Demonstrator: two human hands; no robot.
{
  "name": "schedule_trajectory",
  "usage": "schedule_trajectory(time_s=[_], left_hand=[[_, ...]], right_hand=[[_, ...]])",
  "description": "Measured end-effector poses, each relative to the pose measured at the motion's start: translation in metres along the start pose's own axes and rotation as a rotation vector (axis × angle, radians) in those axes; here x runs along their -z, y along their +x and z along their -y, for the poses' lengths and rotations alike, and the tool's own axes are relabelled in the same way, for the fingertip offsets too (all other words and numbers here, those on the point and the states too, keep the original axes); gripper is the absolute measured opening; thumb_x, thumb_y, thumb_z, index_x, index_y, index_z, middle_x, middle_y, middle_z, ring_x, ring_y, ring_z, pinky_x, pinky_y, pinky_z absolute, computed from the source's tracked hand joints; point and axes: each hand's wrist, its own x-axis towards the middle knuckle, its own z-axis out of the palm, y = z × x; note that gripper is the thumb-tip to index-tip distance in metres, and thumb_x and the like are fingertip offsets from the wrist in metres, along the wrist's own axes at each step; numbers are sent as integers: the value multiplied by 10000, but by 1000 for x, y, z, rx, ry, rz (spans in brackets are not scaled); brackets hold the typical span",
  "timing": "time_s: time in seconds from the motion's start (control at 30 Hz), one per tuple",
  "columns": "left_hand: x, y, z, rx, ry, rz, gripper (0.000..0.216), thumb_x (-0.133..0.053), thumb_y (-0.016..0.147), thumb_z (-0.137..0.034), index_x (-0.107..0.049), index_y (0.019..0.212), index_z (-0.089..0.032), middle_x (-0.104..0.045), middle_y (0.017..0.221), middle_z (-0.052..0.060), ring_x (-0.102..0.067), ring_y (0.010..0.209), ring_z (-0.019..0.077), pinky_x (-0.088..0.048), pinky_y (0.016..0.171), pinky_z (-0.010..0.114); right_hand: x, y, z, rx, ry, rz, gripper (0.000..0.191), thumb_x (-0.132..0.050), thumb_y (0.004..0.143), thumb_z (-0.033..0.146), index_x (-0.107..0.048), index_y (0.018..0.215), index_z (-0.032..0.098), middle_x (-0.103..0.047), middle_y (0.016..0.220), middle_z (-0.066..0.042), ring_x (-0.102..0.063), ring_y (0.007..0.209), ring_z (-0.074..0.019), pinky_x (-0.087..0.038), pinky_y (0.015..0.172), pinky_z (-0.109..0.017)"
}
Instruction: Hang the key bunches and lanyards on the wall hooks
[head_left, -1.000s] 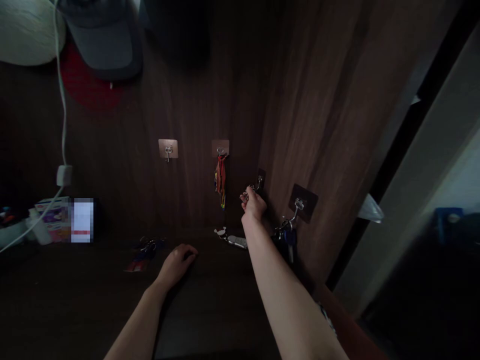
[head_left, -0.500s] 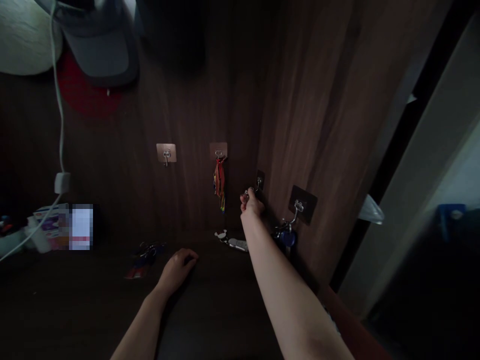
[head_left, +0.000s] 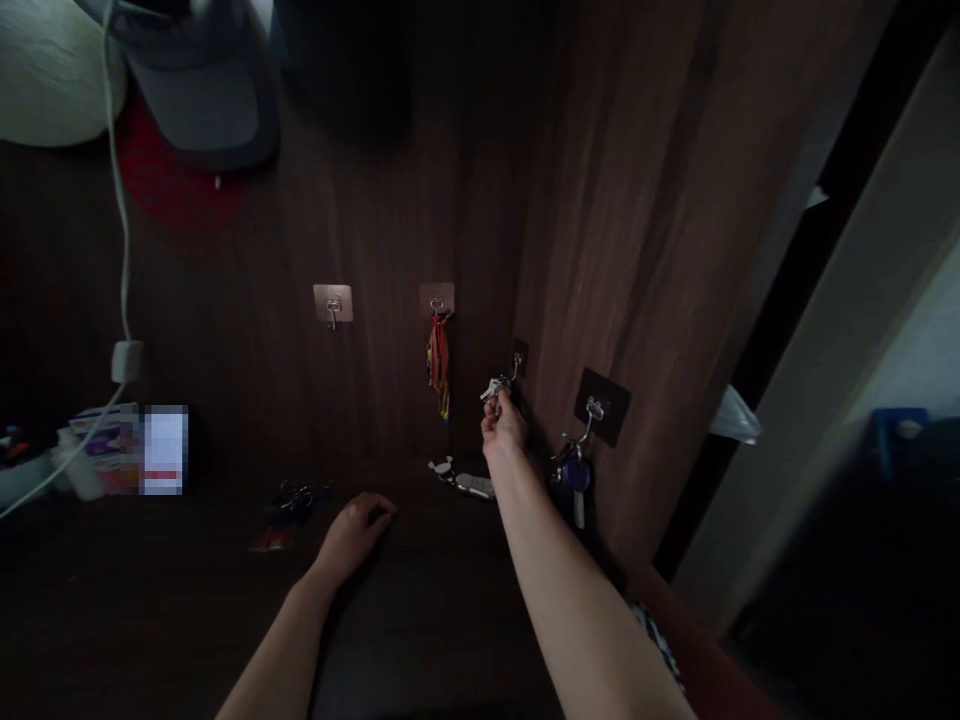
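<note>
Head view. My right hand [head_left: 504, 425] clenched on small key bunch [head_left: 493, 390], held in fingertips just beside steel wall hook [head_left: 516, 366] on dark wood panel [head_left: 465, 200]; cannot tell whether ring sits on hook. My left hand [head_left: 351, 538] empty, fingers loosely curled, resting on worktop [head_left: 135, 600], near keys with red tag [head_left: 291, 510]. To right, blue-capped keys [head_left: 575, 480] hang from adhesive-plate hook [head_left: 600, 406]. Multicoloured lanyard [head_left: 439, 365] hangs from middle hook [head_left: 436, 305]. Silver fob [head_left: 474, 486] lies on worktop at panel foot.
</note>
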Motion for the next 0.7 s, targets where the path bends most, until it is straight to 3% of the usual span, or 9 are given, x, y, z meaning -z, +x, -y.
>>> schedule_trajectory(time_s=[0.3,0.7], left_hand=[[-1,0,2,-5,-18,-7,167,-476,753,-243,-629,816,-221,-650,915,21,-588,913,175,-416,846,283],[-2,1,5,-24,-3,-15,156,-484,760,-229,-628,820,-223,-650,919,16,-591,905,165,-422,835,271]], right_hand=[[32,-18,-20,-4,18,27,63,-599,714,177,-581,768,205,-622,611,71,-523,459,-26,-338,393,-119],[80,-31,-56,134,-430,188,235,-652,597,345,-588,742,171,-613,594,29,-514,450,-74,-350,384,-166]])
